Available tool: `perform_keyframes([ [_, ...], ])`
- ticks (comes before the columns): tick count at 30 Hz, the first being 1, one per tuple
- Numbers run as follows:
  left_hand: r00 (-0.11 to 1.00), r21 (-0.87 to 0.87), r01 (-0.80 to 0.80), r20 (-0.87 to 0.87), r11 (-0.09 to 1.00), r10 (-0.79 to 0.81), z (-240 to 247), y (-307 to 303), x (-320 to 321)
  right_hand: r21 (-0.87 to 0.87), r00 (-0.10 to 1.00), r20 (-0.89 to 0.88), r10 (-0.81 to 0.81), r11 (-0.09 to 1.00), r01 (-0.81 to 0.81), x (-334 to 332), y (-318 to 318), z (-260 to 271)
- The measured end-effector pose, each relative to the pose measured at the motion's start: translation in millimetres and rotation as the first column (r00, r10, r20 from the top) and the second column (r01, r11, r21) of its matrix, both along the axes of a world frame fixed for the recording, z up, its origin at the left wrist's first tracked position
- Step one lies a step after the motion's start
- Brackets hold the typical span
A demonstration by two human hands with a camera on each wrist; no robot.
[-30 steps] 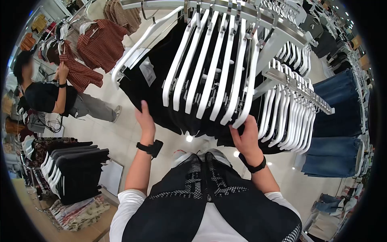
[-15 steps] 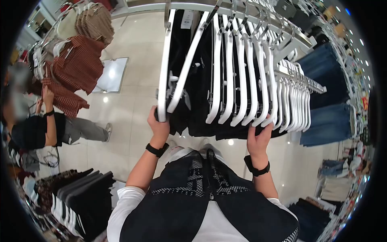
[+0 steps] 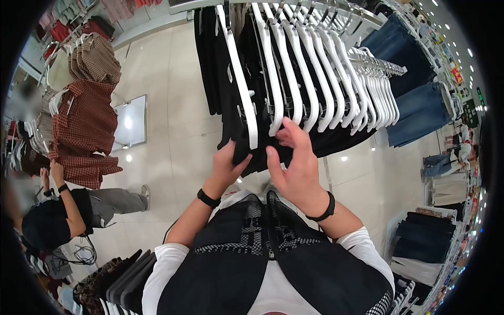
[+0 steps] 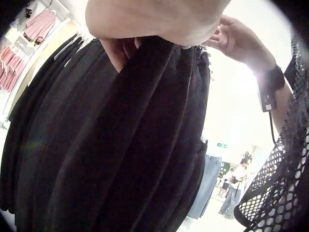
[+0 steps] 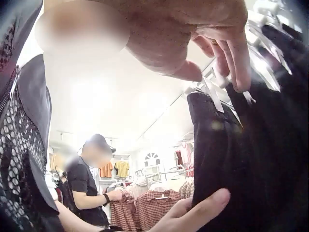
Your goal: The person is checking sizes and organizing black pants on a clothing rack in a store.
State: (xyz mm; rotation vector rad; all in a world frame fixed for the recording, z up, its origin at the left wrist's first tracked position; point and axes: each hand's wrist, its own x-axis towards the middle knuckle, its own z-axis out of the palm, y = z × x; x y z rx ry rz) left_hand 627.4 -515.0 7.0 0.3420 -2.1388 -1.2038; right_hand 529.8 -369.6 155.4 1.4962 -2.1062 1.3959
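Black garments (image 4: 111, 140) hang from white clip hangers, their cloth falling in long folds in the left wrist view. My left hand (image 3: 224, 169) grips the edge of one black garment (image 5: 207, 140) below its hanger (image 3: 242, 89), thumb on one face and fingers behind the cloth. My right hand (image 3: 299, 170) is beside it at the lower end of another white hanger (image 3: 274, 79). Its fingers (image 5: 239, 65) are loosely bent and spread from the thumb, with nothing held between them.
The hangers hang on a metal rail (image 3: 362, 18), with more white hangers (image 3: 383, 102) on a lower bar. Blue jeans (image 3: 417, 113) hang at the right. On the left, a person (image 3: 58, 210) stands by red checked shirts (image 3: 86, 115). Dark garments (image 3: 126, 278) hang at the lower left.
The left hand has moved right, from a hanger's end to the cloth below. My right hand has left the far hangers and come left beside it. The nearer hangers have been spread apart.
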Motion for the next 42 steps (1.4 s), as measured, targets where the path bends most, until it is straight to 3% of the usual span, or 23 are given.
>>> perform_keyframes([
  [3,0.994,-0.199,0.107,0.023,0.974,-0.105,14,-8,16,0.123,0.986,-0.124,-0.110,0.984,0.125,7,-5,11],
  [6,0.976,-0.334,0.216,0.101,0.917,-0.193,20,-16,23,0.086,0.988,-0.026,-0.152,0.984,0.154,9,-20,17],
  [7,0.967,-0.355,0.252,0.127,0.900,-0.221,22,-18,25,0.168,0.981,0.001,-0.192,0.967,0.190,14,-24,25],
  [8,0.957,-0.374,0.288,0.153,0.881,-0.248,23,-20,26,0.121,0.981,-0.049,-0.187,0.974,0.192,13,-30,23],
  [11,0.952,-0.298,0.302,0.047,0.906,-0.302,27,-22,28,0.034,0.978,-0.131,-0.160,0.986,0.166,6,-45,14],
  [15,0.985,-0.136,0.167,-0.009,0.977,-0.170,13,-28,36,-0.012,0.987,-0.097,-0.127,0.992,0.127,13,-50,16],
  [18,0.994,0.067,0.065,-0.093,0.996,-0.059,12,-31,43,-0.084,0.966,-0.252,-0.057,0.996,0.037,22,-63,12],
  [20,0.996,0.065,-0.001,-0.084,0.998,0.006,14,-38,50,-0.123,0.964,-0.266,-0.024,0.992,-0.009,26,-74,6],
  [23,0.978,0.035,-0.124,-0.164,0.992,0.129,-5,-46,60,-0.006,0.972,-0.228,0.061,0.998,-0.064,26,-72,8],
  [26,0.980,-0.001,-0.140,-0.142,0.990,0.138,-7,-46,64,-0.014,0.970,-0.239,0.039,0.999,-0.044,11,-62,4],
  [28,0.993,-0.019,-0.076,-0.091,0.997,0.074,4,-45,63,0.050,0.990,-0.141,0.005,0.999,0.003,10,-39,14],
  [29,0.994,-0.017,-0.074,-0.087,0.997,0.072,4,-45,60,0.006,0.998,-0.044,0.054,0.999,-0.054,9,-26,12],
  [30,0.993,-0.012,-0.072,-0.096,0.997,0.070,4,-44,57,-0.026,0.981,-0.187,0.048,0.998,-0.054,4,-12,17],
  [31,0.993,-0.007,-0.068,-0.102,0.998,0.067,4,-43,55,-0.055,0.943,-0.332,0.015,0.998,-0.035,-7,4,22],
  [33,0.995,0.017,-0.036,-0.095,0.999,0.038,-1,-41,54,-0.117,0.916,-0.378,-0.136,0.988,0.099,-17,11,27],
  [35,0.995,0.045,0.008,-0.098,0.999,-0.003,-4,-40,47,-0.132,0.930,-0.240,-0.277,0.959,0.251,-28,0,26],
  [38,0.994,0.071,0.051,-0.102,0.996,-0.043,2,-34,38,0.014,0.805,-0.442,-0.395,0.895,0.446,-26,-10,42],
  [42,0.997,0.134,0.072,-0.029,0.988,-0.069,1,-33,35,0.149,0.775,-0.500,-0.387,0.843,0.517,-14,-19,53],
])
